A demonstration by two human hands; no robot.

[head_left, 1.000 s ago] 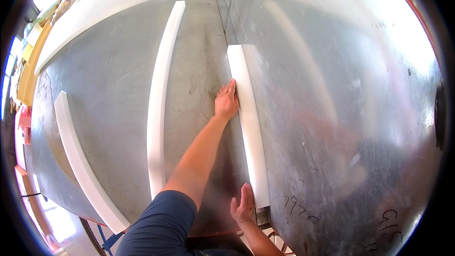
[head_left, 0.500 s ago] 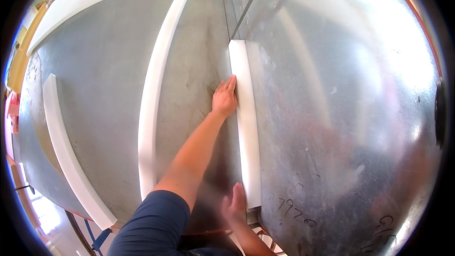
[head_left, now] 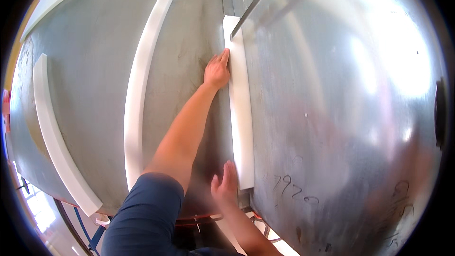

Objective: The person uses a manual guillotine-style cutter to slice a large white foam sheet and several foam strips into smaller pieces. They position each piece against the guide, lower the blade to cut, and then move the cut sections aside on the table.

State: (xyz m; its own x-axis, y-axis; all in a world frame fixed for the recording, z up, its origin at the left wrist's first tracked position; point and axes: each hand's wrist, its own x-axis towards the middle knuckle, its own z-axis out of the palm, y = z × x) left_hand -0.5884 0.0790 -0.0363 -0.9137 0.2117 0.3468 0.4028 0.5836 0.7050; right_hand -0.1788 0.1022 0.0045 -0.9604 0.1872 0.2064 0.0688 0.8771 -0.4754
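Observation:
A long white strip [head_left: 241, 109], block-like in section, lies along the seam between a grey metal surface and the shinier metal panel [head_left: 322, 90] on the right. My left hand [head_left: 217, 71] lies flat against the strip's left side toward its far end, fingers extended and close together. Near the strip's close end is my right hand [head_left: 225, 187], its fingers up along the same side and its thumb spread away. I cannot tell how firmly either hand presses. Over the strip's far end crosses the tip of a thin metal rod [head_left: 256, 5].
Another long white strip [head_left: 134, 99] lies left of my left arm, with a shorter one [head_left: 57, 132] farther left. A wide white piece [head_left: 57, 0] is at the far left edge. Handwritten marks [head_left: 296, 189] show on the right panel. Blue metal framing [head_left: 97, 237] stands below.
The whole view has shifted, so the strips and both hands appear higher and slightly left. The rod's tip now overlaps the strip's far end. Both hands remain along the strip.

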